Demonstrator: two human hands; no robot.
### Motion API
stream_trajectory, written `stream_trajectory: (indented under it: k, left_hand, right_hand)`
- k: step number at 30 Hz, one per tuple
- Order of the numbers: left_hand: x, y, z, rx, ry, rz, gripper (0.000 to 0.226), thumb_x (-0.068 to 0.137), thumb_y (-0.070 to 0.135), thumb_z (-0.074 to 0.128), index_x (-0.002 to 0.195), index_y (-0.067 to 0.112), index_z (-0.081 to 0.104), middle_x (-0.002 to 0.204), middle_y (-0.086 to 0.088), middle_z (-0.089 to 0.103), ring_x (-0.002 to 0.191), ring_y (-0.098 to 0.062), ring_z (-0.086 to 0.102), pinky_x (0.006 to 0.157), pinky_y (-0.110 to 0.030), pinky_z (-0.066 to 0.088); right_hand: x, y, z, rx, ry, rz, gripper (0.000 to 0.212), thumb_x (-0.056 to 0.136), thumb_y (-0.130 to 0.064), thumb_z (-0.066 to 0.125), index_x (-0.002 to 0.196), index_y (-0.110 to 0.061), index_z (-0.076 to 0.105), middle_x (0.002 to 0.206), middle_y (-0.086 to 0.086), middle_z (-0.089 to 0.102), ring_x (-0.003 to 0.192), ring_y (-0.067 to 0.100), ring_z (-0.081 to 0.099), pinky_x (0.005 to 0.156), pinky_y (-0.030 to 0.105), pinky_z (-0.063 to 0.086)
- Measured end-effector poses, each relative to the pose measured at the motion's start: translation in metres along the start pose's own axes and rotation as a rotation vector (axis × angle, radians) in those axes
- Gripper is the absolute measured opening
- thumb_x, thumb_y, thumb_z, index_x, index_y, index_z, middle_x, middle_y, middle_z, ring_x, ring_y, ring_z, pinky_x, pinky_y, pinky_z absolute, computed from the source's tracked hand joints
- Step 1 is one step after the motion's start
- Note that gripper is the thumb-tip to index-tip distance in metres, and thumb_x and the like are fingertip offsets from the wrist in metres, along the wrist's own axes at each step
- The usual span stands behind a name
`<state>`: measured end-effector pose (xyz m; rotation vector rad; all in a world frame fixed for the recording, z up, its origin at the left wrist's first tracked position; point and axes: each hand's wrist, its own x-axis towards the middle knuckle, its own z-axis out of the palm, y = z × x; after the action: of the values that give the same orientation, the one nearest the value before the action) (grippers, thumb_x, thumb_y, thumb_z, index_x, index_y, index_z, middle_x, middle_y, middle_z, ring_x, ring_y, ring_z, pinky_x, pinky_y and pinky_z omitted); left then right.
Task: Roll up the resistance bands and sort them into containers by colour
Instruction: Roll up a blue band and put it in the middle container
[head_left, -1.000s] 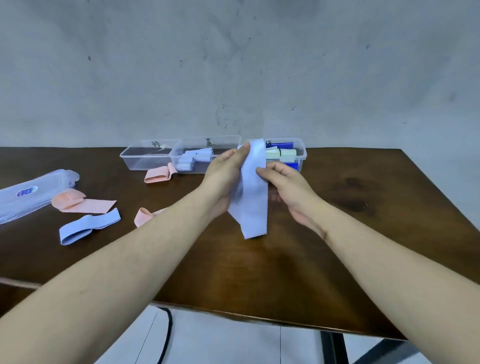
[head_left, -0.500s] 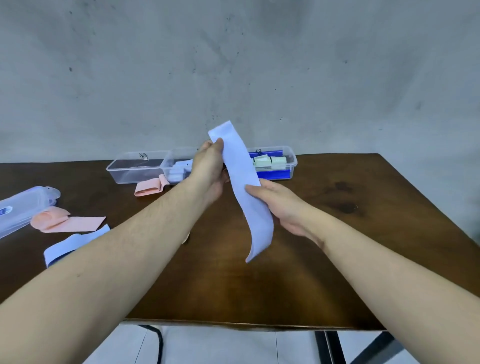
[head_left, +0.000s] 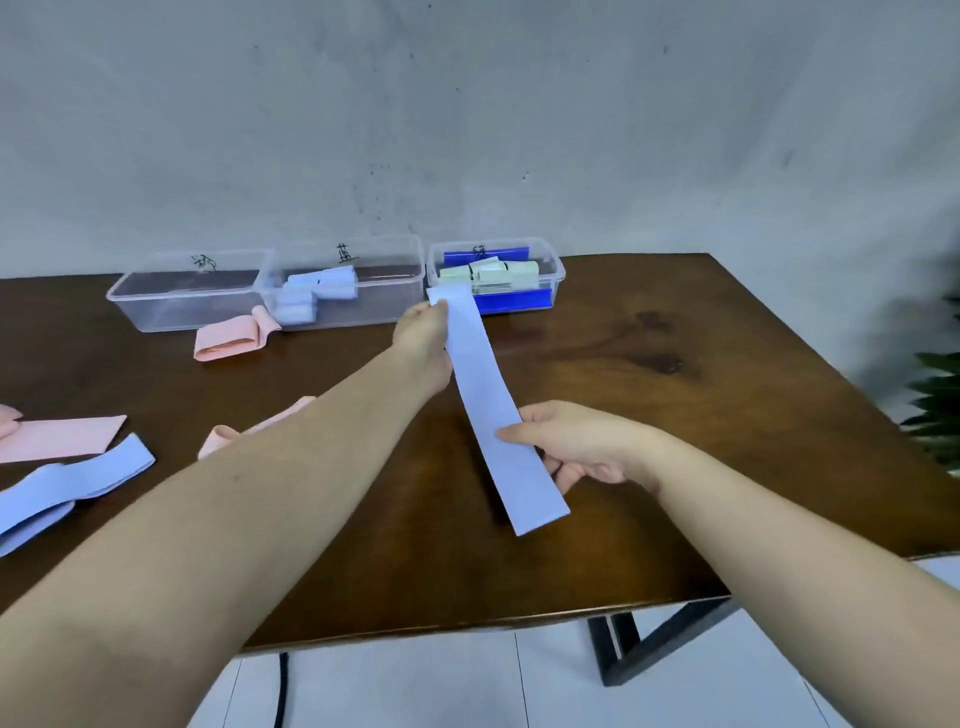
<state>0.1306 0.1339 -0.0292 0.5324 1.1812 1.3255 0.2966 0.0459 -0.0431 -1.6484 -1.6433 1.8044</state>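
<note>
A long light blue band (head_left: 488, 400) is stretched flat above the brown table (head_left: 649, 467). My left hand (head_left: 423, 343) pinches its far end, close to the containers. My right hand (head_left: 576, 447) grips the band nearer its lower end, thumb on top. Three clear containers stand in a row at the back: the left one (head_left: 156, 306) looks empty, the middle one (head_left: 384, 301) holds rolled light blue bands, the right one (head_left: 550, 275) holds rolled pale green bands over something dark blue.
Loose pink bands lie in front of the containers (head_left: 234, 338), at the left edge (head_left: 62, 436) and partly under my left forearm (head_left: 228, 436). Another light blue band (head_left: 72, 483) lies at the left. A green plant (head_left: 940, 405) stands past the table's right edge.
The band went from hanging upright between my hands to lying stretched out lengthwise. My left hand moved away toward the containers and my right hand drew back toward me. The view tilted down.
</note>
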Motion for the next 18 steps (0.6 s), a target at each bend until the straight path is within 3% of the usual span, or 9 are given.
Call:
stream_trajectory:
  k: [2,4,6,7,10,15,18]
  left_hand:
    - [0.009,-0.013,0.002,0.044,-0.043,-0.06,0.007,0.099,0.009,0.055,0.101,0.009,0.062,0.096,-0.013,0.068,0.08,-0.025,0.067,0.077,-0.038,0.055]
    - [0.019,-0.026,0.002,0.165,-0.116,-0.102,0.008,0.098,0.009,0.056,0.103,0.01,0.063,0.105,-0.012,0.069,0.092,-0.026,0.067,0.083,-0.037,0.056]
    - [0.028,-0.035,-0.002,0.268,-0.151,-0.111,0.012,0.095,0.004,0.056,0.105,0.009,0.062,0.115,-0.008,0.065,0.102,-0.023,0.063,0.09,-0.032,0.054]
    - [0.033,-0.04,-0.005,0.284,-0.144,-0.107,0.024,0.094,0.002,0.056,0.118,0.007,0.061,0.125,-0.007,0.062,0.11,-0.022,0.061,0.097,-0.033,0.052]
    - [0.034,-0.041,-0.014,0.404,-0.115,-0.05,0.046,0.096,0.004,0.055,0.14,0.015,0.049,0.137,-0.003,0.051,0.118,-0.019,0.055,0.106,-0.034,0.046]
    - [0.004,-0.043,-0.035,0.723,-0.127,0.177,0.03,0.098,0.016,0.056,0.124,0.029,0.06,0.127,0.007,0.059,0.112,-0.01,0.056,0.096,-0.026,0.049]
    - [-0.027,-0.051,-0.052,0.825,-0.213,0.277,0.019,0.098,0.017,0.057,0.112,0.028,0.065,0.112,0.011,0.064,0.1,-0.004,0.061,0.075,-0.011,0.048]
  right_hand:
    - [0.003,0.005,0.002,-0.193,0.083,0.013,0.032,0.103,-0.043,0.05,0.125,-0.022,0.057,0.108,-0.001,0.07,0.081,0.019,0.075,0.066,0.033,0.063]
    - [0.003,0.01,0.001,-0.479,0.212,0.019,0.028,0.1,-0.051,0.05,0.101,-0.025,0.058,0.086,0.0,0.067,0.058,0.014,0.068,0.051,0.023,0.054]
    - [0.004,0.015,-0.004,-0.724,0.343,0.023,0.039,0.096,-0.059,0.051,0.08,-0.023,0.052,0.071,-0.001,0.062,0.05,0.014,0.059,0.047,0.023,0.044]
    - [0.004,0.018,-0.008,-0.79,0.392,0.023,0.043,0.095,-0.061,0.053,0.076,-0.022,0.05,0.07,-0.002,0.06,0.053,0.013,0.057,0.049,0.023,0.041]
    - [0.004,0.03,-0.016,-0.753,0.47,-0.056,0.042,0.094,-0.057,0.058,0.075,-0.021,0.05,0.07,-0.004,0.059,0.062,0.011,0.054,0.054,0.024,0.038]
    - [-0.008,0.058,-0.019,-0.687,0.436,-0.341,0.016,0.093,-0.048,0.064,0.089,-0.034,0.058,0.084,-0.012,0.063,0.07,0.009,0.057,0.062,0.023,0.047]
    - [-0.016,0.077,-0.019,-0.674,0.447,-0.55,0.014,0.088,-0.049,0.07,0.095,-0.039,0.063,0.097,-0.019,0.062,0.083,0.008,0.056,0.068,0.018,0.046]
